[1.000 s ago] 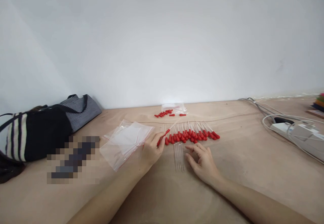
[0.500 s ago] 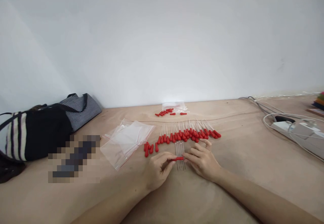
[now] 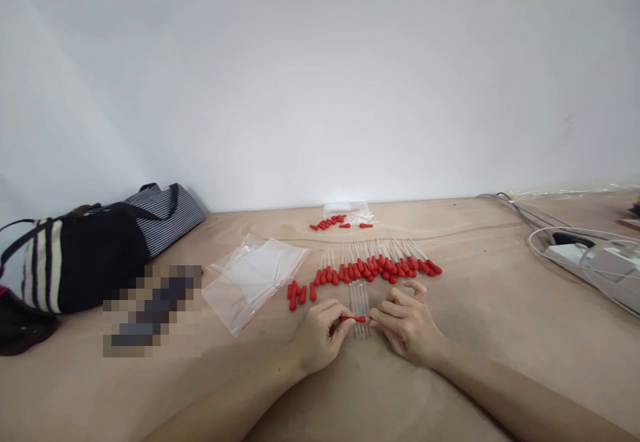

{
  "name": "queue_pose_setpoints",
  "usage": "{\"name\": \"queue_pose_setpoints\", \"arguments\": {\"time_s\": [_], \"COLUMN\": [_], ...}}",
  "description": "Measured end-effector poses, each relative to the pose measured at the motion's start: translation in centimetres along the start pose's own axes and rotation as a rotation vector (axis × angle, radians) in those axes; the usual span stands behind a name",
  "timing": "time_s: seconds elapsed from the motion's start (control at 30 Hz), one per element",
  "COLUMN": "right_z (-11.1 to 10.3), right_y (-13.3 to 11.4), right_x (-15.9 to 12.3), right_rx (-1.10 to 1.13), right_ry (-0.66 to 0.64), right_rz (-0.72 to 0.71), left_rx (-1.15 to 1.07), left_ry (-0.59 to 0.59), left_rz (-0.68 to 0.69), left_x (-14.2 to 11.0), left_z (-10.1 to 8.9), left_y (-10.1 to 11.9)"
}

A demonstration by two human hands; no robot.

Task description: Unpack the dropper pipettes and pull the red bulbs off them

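Between its thumb and fingers my left hand (image 3: 323, 335) pinches a red rubber dropper bulb (image 3: 356, 319), whose end points right. My right hand (image 3: 407, 325) is closed at that end, fingertips just beside the bulb; whatever they grip is hidden. Several clear glass tubes (image 3: 358, 295) lie side by side beneath the bulb, partly covered. Beyond the hands runs a row of droppers (image 3: 371, 267), red bulbs toward me and thin clear tubes pointing away. A few loose red bulbs (image 3: 302, 294) lie left of that row.
Clear zip bags (image 3: 255, 275) lie flat on the tabletop (image 3: 490, 335) at left. Farther back are more red bulbs (image 3: 327, 222) by a bag (image 3: 345, 209). Dark and striped bags (image 3: 100, 255) sit far left near a blurred-out item (image 3: 155, 309). Right stands a power strip (image 3: 595, 262) with cables.
The view has swung slightly left. A small gap now shows between my right fingertips and the red bulb, where they were touching before. My left hand keeps its pinch on the bulb.
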State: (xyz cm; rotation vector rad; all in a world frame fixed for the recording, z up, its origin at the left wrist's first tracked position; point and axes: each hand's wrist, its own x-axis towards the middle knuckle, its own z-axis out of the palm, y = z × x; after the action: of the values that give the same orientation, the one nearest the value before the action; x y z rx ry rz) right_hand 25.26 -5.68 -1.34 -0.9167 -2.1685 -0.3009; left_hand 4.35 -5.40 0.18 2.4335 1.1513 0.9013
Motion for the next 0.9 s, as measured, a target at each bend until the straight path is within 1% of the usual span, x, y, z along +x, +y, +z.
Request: {"name": "queue_pose_setpoints", "arguments": {"time_s": [0.1,0.17,0.23,0.3,0.43,0.53,0.63,0.8,0.9], "right_z": [-0.2,-0.2,0.0,0.3,0.6,0.9,1.3,1.6,1.5], "right_y": [1.1,1.7,1.8,1.6,1.3,1.3,1.4,0.7,0.0], "right_x": [-0.5,-0.7,-0.8,-0.8,-0.9,-1.1,-1.0,-0.4,-0.2], "right_rx": [-0.03,-0.056,-0.078,-0.089,-0.05,-0.014,0.026,0.09,0.116], "right_ry": [0.028,0.03,0.003,-0.047,-0.12,-0.148,-0.161,-0.124,-0.134], "right_rz": [0.087,0.139,0.171,0.208,0.275,0.298,0.326,0.378,0.385], "left_rx": [0.021,0.002,-0.034,-0.033,0.079,0.112,0.142,0.217,0.217], "left_ry": [0.097,0.127,0.121,0.152,0.273,0.313,0.317,0.236,0.256], "left_rz": [-0.107,-0.126,-0.103,-0.099,-0.174,-0.232,-0.272,-0.309,-0.311], "left_x": [-0.4,-0.5,-0.5,-0.3,-0.1,-0.1,-0.1,0.0,-0.1], "left_z": [-0.8,-1.1,-1.4,-1.9,-3.9,-5.3,-5.6,-4.8,-4.8], "left_y": [-1.0,-1.5,-1.7,-1.9,-3.0,-4.1,-4.8,-5.0,-4.9]}}
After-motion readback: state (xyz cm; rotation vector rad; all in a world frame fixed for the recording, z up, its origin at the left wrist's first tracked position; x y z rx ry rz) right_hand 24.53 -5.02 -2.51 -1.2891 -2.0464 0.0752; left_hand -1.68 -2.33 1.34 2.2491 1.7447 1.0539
